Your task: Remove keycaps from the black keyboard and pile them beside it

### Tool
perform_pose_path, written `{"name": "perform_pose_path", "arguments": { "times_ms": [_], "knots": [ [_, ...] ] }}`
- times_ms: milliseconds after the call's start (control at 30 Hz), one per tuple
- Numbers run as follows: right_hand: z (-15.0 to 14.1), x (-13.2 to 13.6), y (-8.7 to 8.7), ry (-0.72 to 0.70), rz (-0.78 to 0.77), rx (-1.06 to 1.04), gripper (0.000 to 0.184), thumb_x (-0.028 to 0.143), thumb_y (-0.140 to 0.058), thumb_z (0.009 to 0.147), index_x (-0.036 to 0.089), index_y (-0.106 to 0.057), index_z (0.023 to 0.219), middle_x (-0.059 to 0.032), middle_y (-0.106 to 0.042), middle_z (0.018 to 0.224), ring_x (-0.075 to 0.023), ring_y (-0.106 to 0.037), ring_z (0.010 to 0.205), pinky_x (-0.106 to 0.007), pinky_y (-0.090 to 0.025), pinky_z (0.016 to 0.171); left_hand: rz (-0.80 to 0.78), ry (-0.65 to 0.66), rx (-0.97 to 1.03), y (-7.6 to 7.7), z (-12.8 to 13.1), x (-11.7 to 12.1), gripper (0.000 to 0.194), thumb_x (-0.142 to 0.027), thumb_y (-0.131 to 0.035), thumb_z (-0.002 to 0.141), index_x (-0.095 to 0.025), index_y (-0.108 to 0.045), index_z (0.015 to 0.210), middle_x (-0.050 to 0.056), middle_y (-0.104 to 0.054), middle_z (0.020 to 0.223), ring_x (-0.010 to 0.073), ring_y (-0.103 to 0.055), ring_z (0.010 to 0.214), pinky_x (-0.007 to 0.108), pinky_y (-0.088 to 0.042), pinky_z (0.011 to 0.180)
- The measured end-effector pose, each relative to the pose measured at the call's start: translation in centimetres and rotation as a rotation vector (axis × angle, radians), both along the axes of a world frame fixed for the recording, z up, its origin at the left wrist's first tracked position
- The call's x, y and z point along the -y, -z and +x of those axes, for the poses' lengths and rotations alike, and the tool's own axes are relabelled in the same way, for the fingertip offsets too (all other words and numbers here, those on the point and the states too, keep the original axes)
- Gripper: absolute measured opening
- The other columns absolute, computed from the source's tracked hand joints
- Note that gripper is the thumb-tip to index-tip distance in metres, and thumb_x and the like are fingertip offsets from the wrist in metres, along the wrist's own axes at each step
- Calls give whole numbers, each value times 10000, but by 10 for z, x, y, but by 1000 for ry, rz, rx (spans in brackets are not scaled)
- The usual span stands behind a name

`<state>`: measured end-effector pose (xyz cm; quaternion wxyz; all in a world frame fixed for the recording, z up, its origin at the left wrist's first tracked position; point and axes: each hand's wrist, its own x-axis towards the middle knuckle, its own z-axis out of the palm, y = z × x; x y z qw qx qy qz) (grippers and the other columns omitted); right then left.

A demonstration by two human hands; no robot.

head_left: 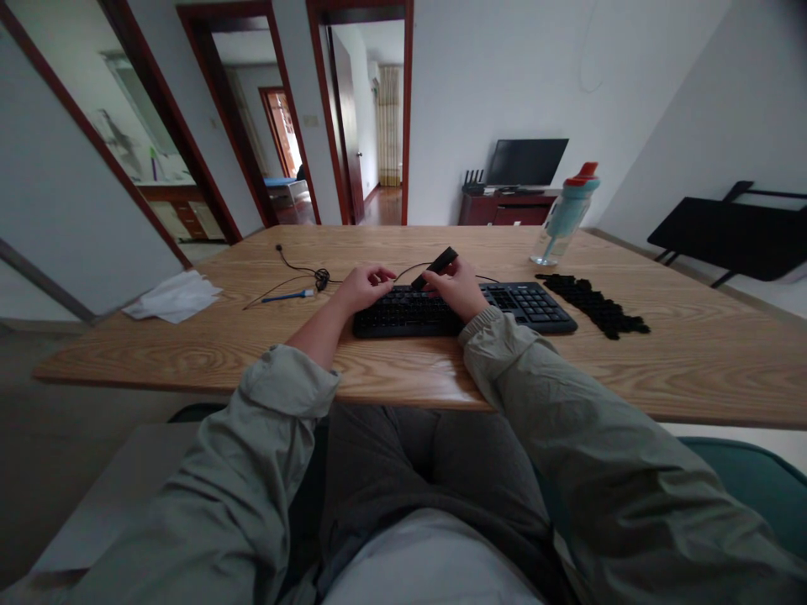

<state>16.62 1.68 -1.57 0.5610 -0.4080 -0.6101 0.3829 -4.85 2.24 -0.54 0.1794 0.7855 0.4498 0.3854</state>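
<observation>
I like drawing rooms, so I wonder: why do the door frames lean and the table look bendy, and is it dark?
In the head view, the wide lens bends the door frames and curves the table edge; the light is dim and soft, brightest through the far doorway; the keyboard is dark, its keys hard to make out.

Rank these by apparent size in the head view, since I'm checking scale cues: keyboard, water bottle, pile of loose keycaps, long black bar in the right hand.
1. keyboard, widest.
2. pile of loose keycaps.
3. water bottle, close to the pile; it stands farther back, so this order is unsure.
4. long black bar, held in the right hand, smallest.
</observation>
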Motion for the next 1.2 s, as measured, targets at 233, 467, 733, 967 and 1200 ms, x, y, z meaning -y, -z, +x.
{"name": "perform_pose_path", "arguments": {
  "times_ms": [233,467,733,967,1200],
  "knots": [
    [4,-9,8,36,36,44,334,391,-711,710,211,-488,880,-45,-643,821,-175,-652,649,-308,-562,516,17,89,-163,3,2,1,206,-296,-666,746,-149,-725,879,33,-663,774,134,-539,671,265,-432,624],
    [4,-5,7,101,181,185,336,436,-699,710,209,-511,872,-60,-642,845,-190,-637,704,-325,-547,561,55,193,-270,6,3,0,160,-245,-650,766,-173,-750,870,37,-639,870,139,-585,773,266,-461,730],
    [7,5,5,85,247,417,294,431,-661,724,201,-513,832,-24,-597,737,-153,-548,605,-299,-460,557,52,198,-334,8,3,0,158,-206,-633,787,-187,-749,892,32,-635,901,141,-599,804,265,-470,773],
    [10,30,-3,7,381,562,262,346,-617,720,211,-468,888,38,-496,664,-123,-436,576,-271,-355,563,70,147,-348,6,5,3,132,-270,-683,744,-174,-710,831,26,-642,819,162,-573,773,274,-447,708],
    [14,42,-3,-18,473,727,192,324,-590,738,215,-484,855,-10,-578,779,-148,-492,671,-269,-361,627,54,140,-344,6,6,3,135,-286,-685,750,-168,-690,817,21,-638,792,158,-563,754,274,-430,695]
  ]
}}
